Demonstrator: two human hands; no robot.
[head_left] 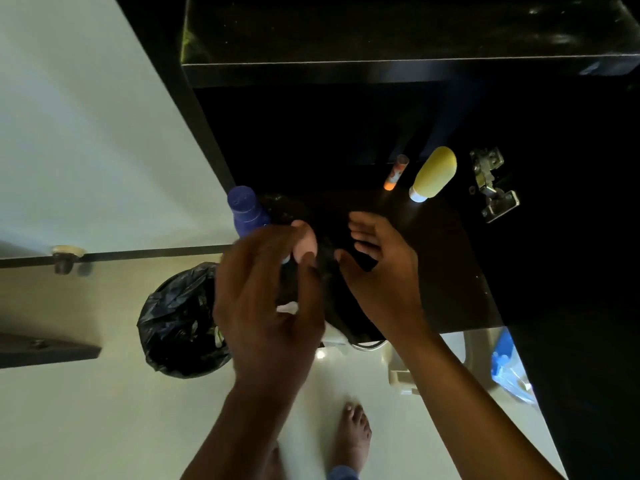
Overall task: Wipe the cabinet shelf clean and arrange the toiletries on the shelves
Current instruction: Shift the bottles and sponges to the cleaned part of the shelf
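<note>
Judging by looks, the dark shelf (pixel 450 271) is rigid. A black bag (pixel 332 299), soft and slippery, lies under both hands. The blue bottle (pixel 247 213), stiff and light, stands just beyond the left hand (pixel 266 299), whose curled fingers seem to grip it low. The right hand (pixel 377 268) fingers spread loosely. A yellow bottle (pixel 434 173) and an orange tube (pixel 396 173) stand beyond its fingertips; take them mid-body.
</note>
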